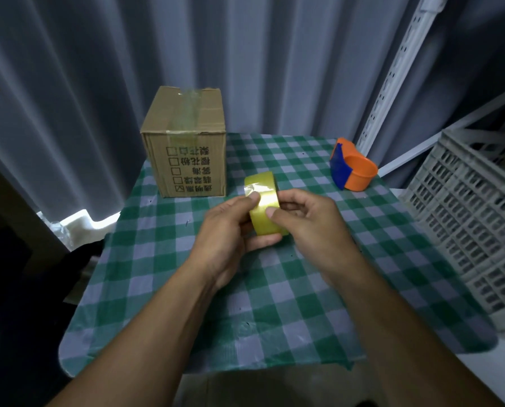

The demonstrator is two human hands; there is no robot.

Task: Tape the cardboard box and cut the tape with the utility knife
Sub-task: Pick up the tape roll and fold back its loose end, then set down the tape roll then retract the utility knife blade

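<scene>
Currently both hands clamped on the tape roll (264,207), held above table centre over the green checked cloth (245,312). Left hand (230,230) cups it from below at 7 o'clock, thumb pressed on the outer wrap; right hand (307,221) grips the 3 o'clock side, thumb on the face of the roll. Loose crinkled tape end shows near the top of the roll. Cardboard box (186,142) sits at 11 o'clock from the roll, upright, old clear tape along its top seam, print upside down. Orange-and-blue tape dispenser (352,168) at 2 o'clock, well apart. Grey crate (465,218) at 3 o'clock, off the table edge. Utility knife not identifiable.
</scene>
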